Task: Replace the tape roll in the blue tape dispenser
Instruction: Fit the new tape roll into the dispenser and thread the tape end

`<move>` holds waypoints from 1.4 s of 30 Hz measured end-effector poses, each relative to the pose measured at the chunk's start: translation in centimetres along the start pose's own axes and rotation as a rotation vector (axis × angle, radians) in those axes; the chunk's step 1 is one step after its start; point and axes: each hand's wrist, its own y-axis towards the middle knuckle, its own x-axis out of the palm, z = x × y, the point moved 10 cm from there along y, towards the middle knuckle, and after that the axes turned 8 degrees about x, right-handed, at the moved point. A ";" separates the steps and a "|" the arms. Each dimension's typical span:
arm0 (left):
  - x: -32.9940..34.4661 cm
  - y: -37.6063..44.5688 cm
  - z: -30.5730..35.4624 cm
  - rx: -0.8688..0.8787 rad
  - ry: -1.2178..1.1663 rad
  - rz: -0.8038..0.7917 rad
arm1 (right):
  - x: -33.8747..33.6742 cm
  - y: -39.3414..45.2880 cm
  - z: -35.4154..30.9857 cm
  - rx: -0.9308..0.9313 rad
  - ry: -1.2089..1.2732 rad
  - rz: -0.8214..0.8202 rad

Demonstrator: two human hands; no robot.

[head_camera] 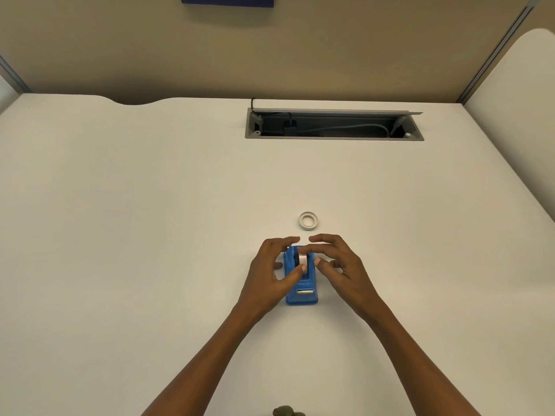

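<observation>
A wide white desk [135, 235] stretches bare to the left, right and front of the work, with a beige partition wall [270, 55] closing its far edge and a second white panel [516, 100] rising at the far right. Set into the desk's far side, one grey cable tray [333, 124] stands with its lid raised; a black plug and a pale cable lie inside.

One blue tape dispenser [301, 291] sits on the desk near the middle front, its cutter end toward the person. A white tape roll [301, 259] stands upright in the dispenser's cradle. The left hand [270, 277] curls around the dispenser's left side with its thumb tip touching the roll; the fingers are spread, not clamped. The right hand [336, 265] reaches in from the right, its fingers loosely apart, one lying across the top of the roll; whether it actually pinches the roll cannot be told.

A second ring, a near-empty tape core [308, 220], lies flat on the desk just beyond the fingertips, apart from both hands. That makes two rolls and one dispenser.

At the top edge hangs a dark blue sign [227, 0] with white characters cut off by the frame, unreadable. A small olive-green object [285, 411] peeks in at the bottom edge.
</observation>
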 end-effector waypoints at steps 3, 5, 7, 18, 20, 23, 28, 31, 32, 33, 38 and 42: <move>-0.1 0.0 0.0 -0.002 -0.035 0.009 | 0.2 0.2 0.4 0.016 -0.013 -0.007; -0.1 0.0 0.1 0.015 -0.030 0.004 | 0.5 0.3 0.7 0.026 -0.018 -0.010; -0.1 -0.1 0.1 0.030 -0.014 0.001 | 0.6 0.4 0.8 0.029 -0.009 -0.009; -0.1 0.1 0.0 0.027 -0.003 -0.001 | 0.2 0.0 0.1 0.007 0.051 0.000; -0.2 0.1 0.1 0.026 -0.003 0.004 | -0.2 -0.3 -0.2 -0.007 0.068 0.022; -0.1 0.1 0.3 0.034 -0.008 0.000 | -0.4 -0.5 -0.6 -0.046 0.033 0.041; -0.1 0.1 0.4 0.036 0.002 -0.001 | -0.1 -0.2 -0.2 -0.043 -0.014 0.033; -0.2 0.1 0.4 0.034 0.004 0.002 | 0.1 -0.2 -0.2 -0.041 0.002 0.013; -0.2 0.1 0.4 0.029 0.000 0.005 | 0.1 -0.1 -0.2 -0.039 0.007 0.008; -0.2 0.2 0.4 0.023 -0.002 0.006 | 0.2 -0.1 -0.1 -0.035 0.008 0.006; -0.1 0.2 0.2 0.011 -0.006 0.009 | 0.3 -0.1 0.2 -0.005 0.017 -0.007; -0.3 0.1 0.2 0.018 -0.017 0.039 | 0.5 0.1 0.5 0.017 0.020 -0.010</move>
